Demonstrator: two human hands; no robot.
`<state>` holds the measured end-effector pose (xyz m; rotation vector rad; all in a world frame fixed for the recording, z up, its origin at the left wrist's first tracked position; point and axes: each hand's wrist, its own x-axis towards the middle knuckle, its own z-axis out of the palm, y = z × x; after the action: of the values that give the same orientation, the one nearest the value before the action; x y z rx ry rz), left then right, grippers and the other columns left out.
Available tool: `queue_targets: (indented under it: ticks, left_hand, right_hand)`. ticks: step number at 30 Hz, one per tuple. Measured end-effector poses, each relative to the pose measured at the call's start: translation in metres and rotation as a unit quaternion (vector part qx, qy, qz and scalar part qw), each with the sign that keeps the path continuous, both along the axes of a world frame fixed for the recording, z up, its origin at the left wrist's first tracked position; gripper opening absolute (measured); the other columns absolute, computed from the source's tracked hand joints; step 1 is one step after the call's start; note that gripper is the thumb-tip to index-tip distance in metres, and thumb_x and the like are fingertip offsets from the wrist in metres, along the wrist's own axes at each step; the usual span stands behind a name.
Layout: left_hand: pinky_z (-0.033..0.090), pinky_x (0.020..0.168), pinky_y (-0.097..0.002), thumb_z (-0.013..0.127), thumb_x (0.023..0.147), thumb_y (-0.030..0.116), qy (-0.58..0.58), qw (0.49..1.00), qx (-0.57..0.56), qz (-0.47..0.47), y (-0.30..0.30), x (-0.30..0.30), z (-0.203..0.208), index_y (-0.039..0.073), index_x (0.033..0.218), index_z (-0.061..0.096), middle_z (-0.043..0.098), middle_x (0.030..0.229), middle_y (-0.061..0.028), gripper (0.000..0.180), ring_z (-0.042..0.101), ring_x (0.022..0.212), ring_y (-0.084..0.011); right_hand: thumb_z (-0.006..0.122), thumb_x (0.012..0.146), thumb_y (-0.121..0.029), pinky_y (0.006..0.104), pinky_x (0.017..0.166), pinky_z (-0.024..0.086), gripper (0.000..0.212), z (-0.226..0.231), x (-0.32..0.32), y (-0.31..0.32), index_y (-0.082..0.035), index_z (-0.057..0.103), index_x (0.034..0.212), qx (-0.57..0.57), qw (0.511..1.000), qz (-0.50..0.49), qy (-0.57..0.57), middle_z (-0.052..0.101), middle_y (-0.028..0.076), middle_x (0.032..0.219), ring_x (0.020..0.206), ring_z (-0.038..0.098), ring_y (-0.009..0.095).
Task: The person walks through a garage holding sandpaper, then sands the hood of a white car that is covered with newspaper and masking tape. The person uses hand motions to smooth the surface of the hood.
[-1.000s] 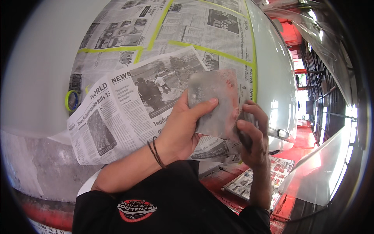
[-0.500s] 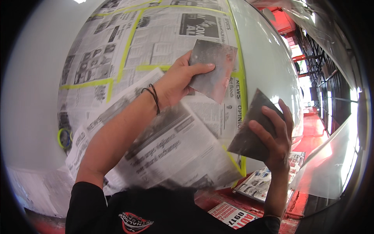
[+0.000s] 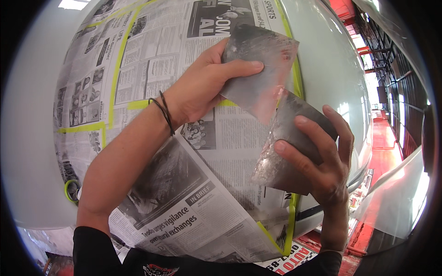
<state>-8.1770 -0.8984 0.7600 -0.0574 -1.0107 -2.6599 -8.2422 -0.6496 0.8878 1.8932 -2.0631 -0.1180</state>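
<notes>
In my left hand (image 3: 202,87) is a smooth, dark grey rectangular plate (image 3: 251,43), thumb on its upper face and fingers underneath. It has a reddish sheen along its right side. My right hand (image 3: 331,170) grips a second dark grey plate (image 3: 290,124), its fingers spread across the face; the left part of this one looks scuffed and shiny. The plates meet corner to edge, the left one slightly higher. Below them, newspaper (image 3: 161,76) covers a pale curved surface, with yellow-green tape (image 3: 119,62) along its edges. A newspaper sheet (image 3: 193,216) lies under my left forearm.
A yellow-green tape roll (image 3: 69,191) sits at the left edge of the newspaper. The glossy pale panel (image 3: 322,73) curves away to the right. Clear plastic sheeting (image 3: 391,198) hangs at the far right, beside a red structure (image 3: 384,138). A printed sign (image 3: 292,262) lies low in front.
The plates have come together; before, a gap lay between them. My left hand's plate has moved up and right. The view has shifted closer over the newspaper.
</notes>
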Motion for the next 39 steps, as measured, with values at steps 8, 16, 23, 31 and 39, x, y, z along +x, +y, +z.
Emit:
queue_targets:
  ticks: [8, 16, 23, 31, 39]
  left_hand:
    - [0.062, 0.096, -0.0331, 0.073, 0.098, 0.012, 0.028, 0.999, 0.030, 0.001, 0.002, -0.011, -0.008, 0.004, 0.138, 0.057, 0.071, 0.125, -0.0078, 0.044, 0.072, 0.110, -0.0161]
    - [0.064, 0.090, -0.0378, 0.066, 0.100, 0.010, 0.000, 0.982, 0.094, 0.165, -0.063, -0.036, -0.026, 0.002, 0.129, 0.060, 0.071, 0.122, -0.0146, 0.031, 0.074, 0.106, -0.0240]
    - [0.065, 0.080, -0.0322, 0.066, 0.100, 0.008, 0.111, 0.975, 0.085, 0.174, -0.076, -0.046, -0.050, 0.001, 0.125, 0.061, 0.074, 0.112, -0.0119, 0.027, 0.075, 0.097, -0.0199]
    - [0.064, 0.084, -0.0335, 0.065, 0.100, 0.006, 0.103, 0.973, 0.084, 0.189, -0.078, -0.047, -0.044, -0.002, 0.130, 0.059, 0.072, 0.113, -0.0119, 0.031, 0.073, 0.095, -0.0197]
    - [0.065, 0.084, -0.0358, 0.069, 0.097, 0.015, 0.006, 0.975, 0.083, 0.208, -0.048, -0.049, -0.033, 0.000, 0.133, 0.054, 0.070, 0.118, -0.0140, 0.042, 0.073, 0.095, -0.0221]
  right_hand:
    - [0.087, 0.067, -0.026, 0.0484, 0.105, 0.053, 0.045, -0.001, -0.008, -0.012, -0.029, 0.081, 0.112, 0.016, 0.999, -0.001, 0.036, 0.065, 0.001, 0.138, 0.131, 0.053, 0.039]
    - [0.086, 0.066, -0.019, 0.0502, 0.112, 0.047, 0.059, 0.033, -0.057, 0.010, -0.019, 0.076, 0.124, 0.055, 0.997, -0.026, 0.057, 0.064, 0.010, 0.140, 0.136, 0.053, 0.042]
    - [0.081, 0.076, -0.013, 0.0538, 0.121, 0.036, 0.047, 0.068, -0.084, -0.017, -0.017, 0.077, 0.123, 0.126, 0.992, -0.004, -0.020, 0.057, 0.017, 0.149, 0.146, 0.046, 0.043]
    - [0.060, 0.101, -0.003, 0.0497, 0.125, 0.037, 0.041, 0.058, -0.105, 0.006, -0.013, 0.068, 0.139, 0.038, 0.934, -0.043, -0.354, 0.048, 0.023, 0.158, 0.150, 0.042, 0.040]
    - [0.053, 0.105, 0.001, 0.0503, 0.121, 0.042, 0.038, 0.026, -0.103, 0.017, -0.006, 0.064, 0.141, -0.072, 0.927, -0.046, -0.366, 0.057, 0.021, 0.151, 0.145, 0.050, 0.035]
